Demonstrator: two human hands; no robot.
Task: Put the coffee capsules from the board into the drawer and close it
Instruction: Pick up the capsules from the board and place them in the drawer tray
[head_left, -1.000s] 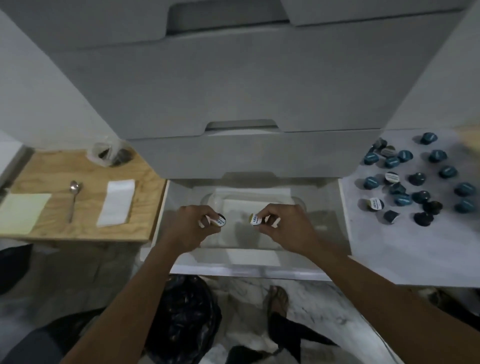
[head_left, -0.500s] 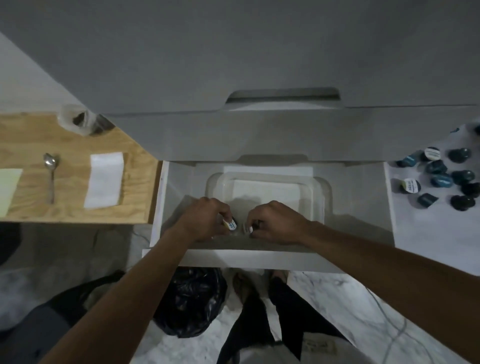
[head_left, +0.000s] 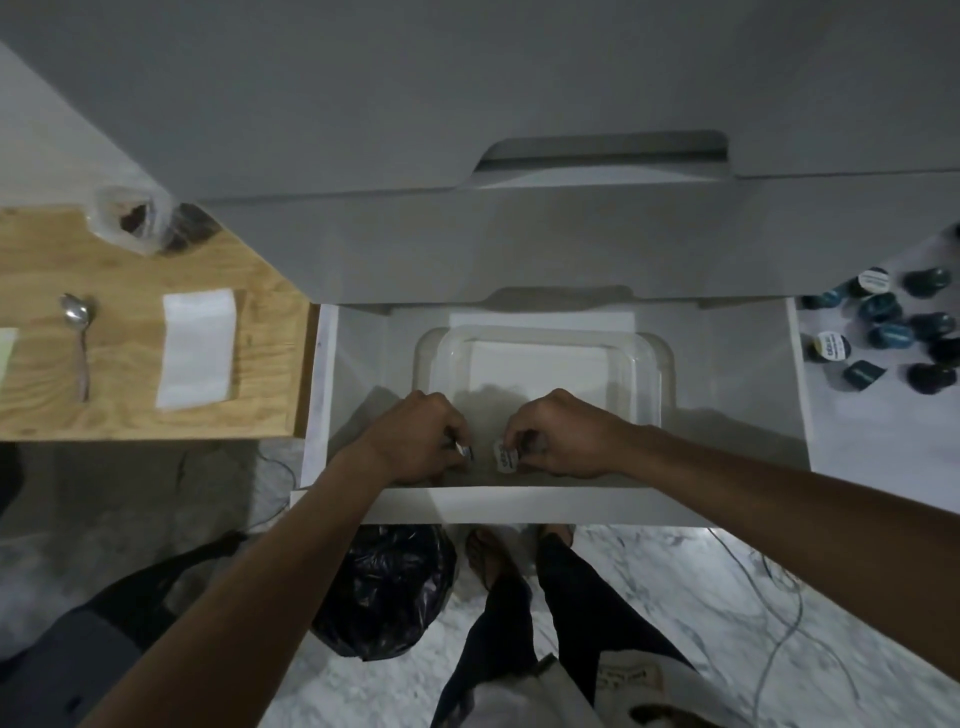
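The white drawer (head_left: 519, 506) stands pulled out below the grey cabinet fronts, with a clear plastic tub (head_left: 649, 358) inside it. Both my hands reach into the drawer near its front wall. My left hand (head_left: 421, 439) pinches a capsule (head_left: 466, 451) with a white foil lid. My right hand (head_left: 561, 436) grips another capsule (head_left: 505, 457), lid facing left. The two capsules are close together, low in the drawer by the tub's near edge. Several dark blue and black capsules (head_left: 883, 332) lie on the white board (head_left: 883, 441) at the right.
A wooden board (head_left: 130, 410) at the left holds a spoon (head_left: 78, 338), a white napkin (head_left: 197, 348) and a clear jar (head_left: 135, 221). A black rubbish bag (head_left: 384, 587) sits on the marble floor under the drawer, beside my legs. Cables run along the floor at right.
Both hands have gone lower into the drawer toward its front, still holding their capsules. The camera has tilted down and leaned in.
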